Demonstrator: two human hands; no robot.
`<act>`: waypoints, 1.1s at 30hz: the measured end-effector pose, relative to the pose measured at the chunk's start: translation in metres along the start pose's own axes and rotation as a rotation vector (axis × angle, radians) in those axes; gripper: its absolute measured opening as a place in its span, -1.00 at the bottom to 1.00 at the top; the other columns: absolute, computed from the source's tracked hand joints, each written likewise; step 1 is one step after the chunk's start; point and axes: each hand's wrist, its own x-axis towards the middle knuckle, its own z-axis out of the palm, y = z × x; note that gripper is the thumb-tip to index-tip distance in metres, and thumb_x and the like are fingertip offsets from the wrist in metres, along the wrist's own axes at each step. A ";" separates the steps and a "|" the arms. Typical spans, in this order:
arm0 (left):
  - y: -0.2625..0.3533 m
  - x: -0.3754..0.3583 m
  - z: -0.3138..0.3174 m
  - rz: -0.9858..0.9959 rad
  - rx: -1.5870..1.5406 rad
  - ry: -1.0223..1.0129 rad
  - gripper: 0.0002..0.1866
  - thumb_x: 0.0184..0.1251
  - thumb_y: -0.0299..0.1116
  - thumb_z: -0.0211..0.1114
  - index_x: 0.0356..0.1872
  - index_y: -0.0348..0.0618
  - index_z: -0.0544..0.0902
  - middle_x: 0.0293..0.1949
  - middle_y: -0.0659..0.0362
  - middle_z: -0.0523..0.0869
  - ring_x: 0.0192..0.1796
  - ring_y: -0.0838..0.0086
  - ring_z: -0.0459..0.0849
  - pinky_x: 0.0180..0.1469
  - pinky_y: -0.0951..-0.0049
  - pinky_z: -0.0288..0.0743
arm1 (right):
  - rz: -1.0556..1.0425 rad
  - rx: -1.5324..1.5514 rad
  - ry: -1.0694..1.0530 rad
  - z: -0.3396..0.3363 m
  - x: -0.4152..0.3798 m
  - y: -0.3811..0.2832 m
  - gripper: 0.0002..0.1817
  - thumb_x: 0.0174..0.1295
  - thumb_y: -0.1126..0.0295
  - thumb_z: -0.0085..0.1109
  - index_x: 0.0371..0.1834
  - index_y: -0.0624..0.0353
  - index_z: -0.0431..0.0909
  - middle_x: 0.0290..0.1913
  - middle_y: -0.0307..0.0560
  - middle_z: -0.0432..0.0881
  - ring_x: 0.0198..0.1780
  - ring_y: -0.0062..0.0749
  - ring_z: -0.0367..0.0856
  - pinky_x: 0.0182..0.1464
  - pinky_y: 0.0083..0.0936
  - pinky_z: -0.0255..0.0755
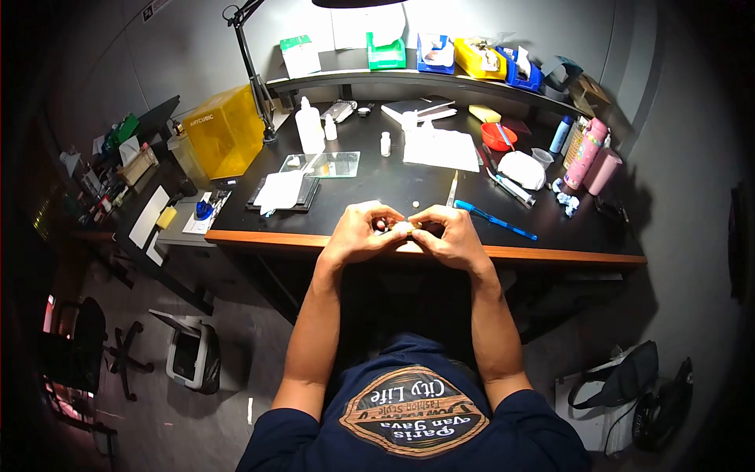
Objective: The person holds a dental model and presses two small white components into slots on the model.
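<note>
At desk edge [550, 255], two hands, left [358, 234], right [448, 234], pinching one small pale piece [403, 228]

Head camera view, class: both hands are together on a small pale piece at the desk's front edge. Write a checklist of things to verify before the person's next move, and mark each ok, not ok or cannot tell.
1. Small pale piece pinched by both hands: ok.
2. Left hand and right hand over the black desk with wooden edge, not beyond it: ok.
3. Grip firmness: cannot tell, fingers hide the piece.
4. Blue-handled tool lying apart from the right hand: ok.
5. Thin pale stick lying behind the hands, untouched: ok.
6. Tiny white bit loose on the desk: not ok.
</note>
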 end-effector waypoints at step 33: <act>-0.002 0.000 0.000 -0.022 -0.013 -0.023 -0.63 0.30 -0.23 0.77 0.01 -0.21 0.93 -0.23 0.26 0.84 -0.22 0.68 0.64 -0.15 0.55 0.58 | -0.076 0.043 0.028 0.002 0.002 0.010 -0.71 0.31 0.35 0.60 0.00 0.29 0.87 -0.15 0.12 0.89 -0.13 -0.21 0.93 -0.03 -0.39 0.75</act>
